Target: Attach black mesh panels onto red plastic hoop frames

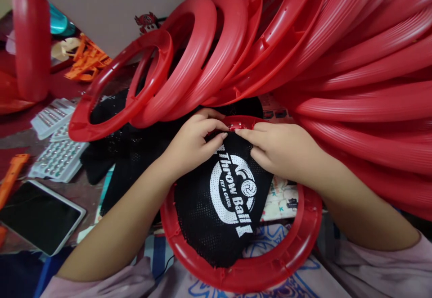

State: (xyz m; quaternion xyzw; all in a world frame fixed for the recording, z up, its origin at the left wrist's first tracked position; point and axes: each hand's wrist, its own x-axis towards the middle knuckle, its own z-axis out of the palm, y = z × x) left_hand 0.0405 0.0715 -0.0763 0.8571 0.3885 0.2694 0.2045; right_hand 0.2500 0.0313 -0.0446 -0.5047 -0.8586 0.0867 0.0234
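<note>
A leaning stack of red rings point(337, 64) fills my view above the red hoop point(297, 248) in the lap, its black net point(202, 226) half fitted. My left hand point(192, 142) and right hand point(280, 149) pinch the net's edge onto the far rim. I judge the next clip needs taut mesh. A tablet point(37, 217) lies on the cluttered table point(84, 190).

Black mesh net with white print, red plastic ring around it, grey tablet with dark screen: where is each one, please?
black mesh net with white print point(197, 232), head view, plain mesh left of the print
red plastic ring point(256, 274) around it, head view, near rim
grey tablet with dark screen point(37, 217), head view, screen middle
</note>
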